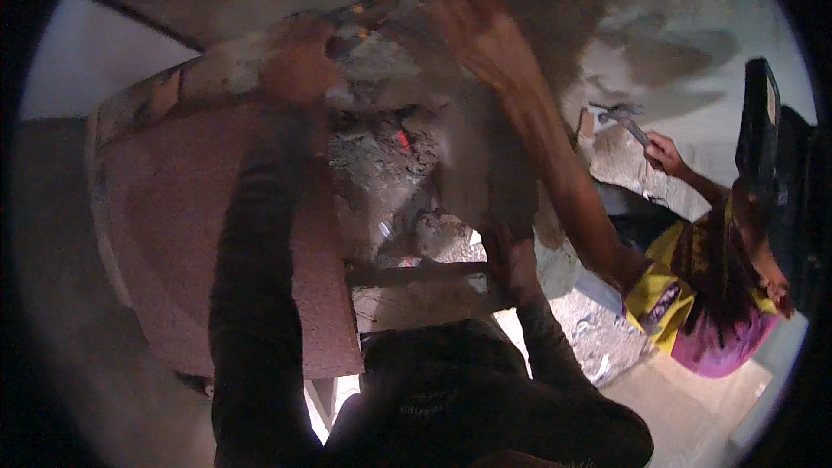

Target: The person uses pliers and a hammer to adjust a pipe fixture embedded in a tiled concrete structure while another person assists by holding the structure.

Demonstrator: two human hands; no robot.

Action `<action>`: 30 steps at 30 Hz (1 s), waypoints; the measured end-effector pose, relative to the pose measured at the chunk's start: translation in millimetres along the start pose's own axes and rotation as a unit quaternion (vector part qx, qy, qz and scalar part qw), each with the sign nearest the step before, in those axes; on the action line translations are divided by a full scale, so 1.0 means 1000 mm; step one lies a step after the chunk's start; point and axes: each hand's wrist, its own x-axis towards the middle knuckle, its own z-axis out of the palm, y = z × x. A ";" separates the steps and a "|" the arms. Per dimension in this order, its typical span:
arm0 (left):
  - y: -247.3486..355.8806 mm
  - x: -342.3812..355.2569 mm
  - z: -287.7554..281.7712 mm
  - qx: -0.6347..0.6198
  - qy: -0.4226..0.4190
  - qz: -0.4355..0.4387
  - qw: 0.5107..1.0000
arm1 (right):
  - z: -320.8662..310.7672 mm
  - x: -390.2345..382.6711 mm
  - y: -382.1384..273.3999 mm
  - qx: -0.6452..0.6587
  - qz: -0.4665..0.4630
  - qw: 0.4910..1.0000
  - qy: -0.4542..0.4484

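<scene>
My left arm, in a dark sleeve, reaches to the far side, where my left hand [299, 61] is smeared by motion at the edge of the rubble; its fingers do not show clearly. Broken grey rubble [381, 165], with a small red piece [404, 139] in it, lies between my arms. On the right, my right hand [513, 262] is closed at the lower end of a grey-brown board [472, 156], in dim light. A co-worker's bare arm [555, 139] crosses from the right, its hand [464, 4] near the wall beyond the rubble.
A reddish-brown rough slab [173, 234] stands at my left. A crossbar [416, 274] runs in front of me. At the right are a person in a yellow and pink shirt [724, 338], another hand [663, 154] holding a hammer [626, 121], and a dark upright object [757, 121].
</scene>
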 end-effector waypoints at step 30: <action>-0.009 -0.015 0.006 -0.055 0.015 0.048 0.997 | 0.016 0.002 0.011 -0.008 0.000 0.998 -0.054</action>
